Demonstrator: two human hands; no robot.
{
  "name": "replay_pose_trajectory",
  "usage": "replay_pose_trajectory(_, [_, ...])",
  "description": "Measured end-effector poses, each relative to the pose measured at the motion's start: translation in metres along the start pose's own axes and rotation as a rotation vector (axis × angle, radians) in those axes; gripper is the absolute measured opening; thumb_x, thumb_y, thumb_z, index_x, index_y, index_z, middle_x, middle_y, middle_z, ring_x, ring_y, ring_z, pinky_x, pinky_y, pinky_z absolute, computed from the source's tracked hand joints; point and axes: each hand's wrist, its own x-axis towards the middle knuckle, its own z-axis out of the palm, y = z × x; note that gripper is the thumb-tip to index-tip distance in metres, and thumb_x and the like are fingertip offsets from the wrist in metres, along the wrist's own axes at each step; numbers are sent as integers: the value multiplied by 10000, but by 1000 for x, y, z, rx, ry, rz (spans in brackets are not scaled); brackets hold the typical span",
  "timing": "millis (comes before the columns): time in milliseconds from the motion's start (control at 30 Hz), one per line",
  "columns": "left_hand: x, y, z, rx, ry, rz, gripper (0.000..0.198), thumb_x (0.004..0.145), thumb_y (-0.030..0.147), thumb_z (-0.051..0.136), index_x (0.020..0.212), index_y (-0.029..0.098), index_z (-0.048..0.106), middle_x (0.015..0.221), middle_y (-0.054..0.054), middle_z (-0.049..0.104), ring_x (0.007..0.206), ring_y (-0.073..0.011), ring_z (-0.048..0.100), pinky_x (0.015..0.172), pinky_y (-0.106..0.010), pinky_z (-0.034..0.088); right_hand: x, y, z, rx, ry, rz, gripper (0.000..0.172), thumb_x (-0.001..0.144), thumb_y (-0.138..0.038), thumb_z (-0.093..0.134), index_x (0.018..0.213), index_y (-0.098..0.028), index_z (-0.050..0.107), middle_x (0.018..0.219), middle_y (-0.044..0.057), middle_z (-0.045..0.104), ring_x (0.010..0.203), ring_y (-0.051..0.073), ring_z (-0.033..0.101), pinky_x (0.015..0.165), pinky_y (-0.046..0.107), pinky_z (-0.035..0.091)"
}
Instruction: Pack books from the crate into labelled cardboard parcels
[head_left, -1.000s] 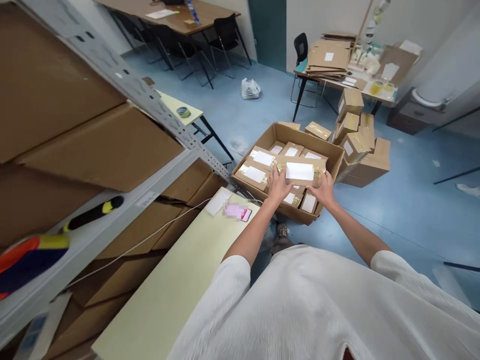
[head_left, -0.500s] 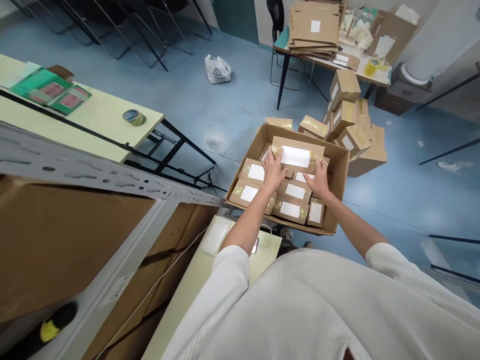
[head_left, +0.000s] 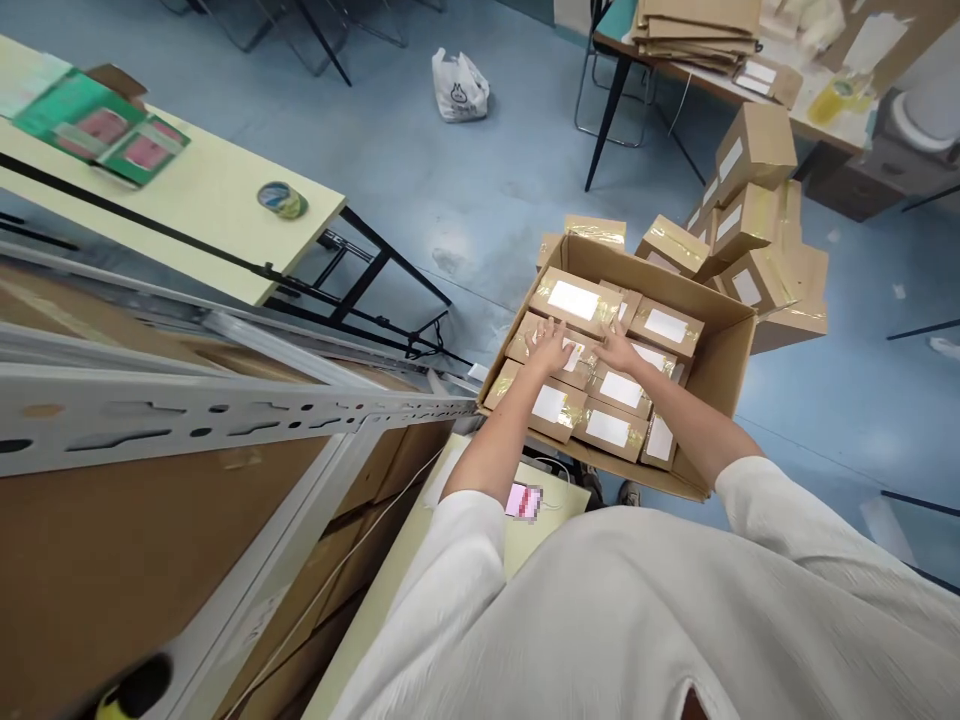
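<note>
While reaching down into the large carton [head_left: 727, 365], holding left hand [head_left: 549, 350] and right hand [head_left: 616, 350] with fingers loosely spread, just beside the near edge of the far-left labelled box [head_left: 574, 298]. Unable to tell whether touching it. Directly under the left hand, a second labelled box [head_left: 574, 372]; right of both hands, a third labelled box [head_left: 667, 325]. Beyond the carton at far right, stacked boxes [head_left: 761, 215]; at near left, a phone [head_left: 523, 501] on a pale table [head_left: 525, 545].
</note>
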Motion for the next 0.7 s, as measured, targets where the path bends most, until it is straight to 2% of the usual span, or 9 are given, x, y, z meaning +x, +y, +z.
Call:
replay_pose_trajectory(100, [-7, -8, 16, -30, 28, -10, 667, 1097, 425, 394, 1742, 252, 390, 1846, -154, 324, 1740, -349, 212, 1384, -682, 150, 13, 5, 7, -65, 4, 63, 1052, 898, -701, 675, 1762, -177, 384, 1900, 164, -15, 1685, 481, 305, 1355, 620, 327])
replay_pose_trajectory(267, [-14, -9, 28, -79, 61, -20, 642, 1080, 377, 452, 1702, 220, 447, 1833, -187, 336, 1732, -373, 231, 1365, -701, 205, 9, 18, 7, -38, 1, -4, 990, 915, -766, 680, 1726, -239, 466, 1893, 146, 123, 1654, 448, 392, 1328, 593, 388])
replay_pose_trajectory(400, [-20, 0, 31, -96, 58, -15, 631, 1079, 386, 497, 1692, 244, 457, 1845, -177, 314, 1741, -366, 211, 1365, -700, 205, -4, 20, 1, -29, -38, -31, 994, 904, -824, 685, 1682, -222, 540, 1873, 164, 203, 1652, 442, 398, 1329, 591, 388])
replay_pose_trajectory(533, [-34, 13, 31, -102, 63, -13, 618, 1086, 377, 486, 1686, 230, 465, 1849, -178, 303, 1739, -358, 221, 1370, -676, 221, -23, 14, -7, -16, -93, -74, 960, 892, -850, 700, 1609, -215, 628, 1819, 181, 351, 1669, 442, 364, 1334, 616, 372])
replay_pose_trajectory(633, [-50, 24, 30, -90, 95, -13, 613, 1084, 361, 486, 1681, 221, 475, 1848, -182, 305, 1735, -359, 233, 1369, -663, 235, -39, 11, -10, -44, -94, -104, 839, 946, -796, 673, 1544, -207, 686, 1737, 192, 488, 1659, 420, 389, 1333, 628, 370])
replay_pose_trajectory(700, [-65, 33, 31, -78, 125, -22, 607, 1083, 354, 478, 1671, 206, 490, 1847, -191, 301, 1731, -366, 243, 1365, -659, 248, -52, 12, -11, -46, -87, -141, 725, 996, -726, 645, 1495, -207, 720, 1665, 194, 572, 1609, 405, 468, 1319, 636, 390])
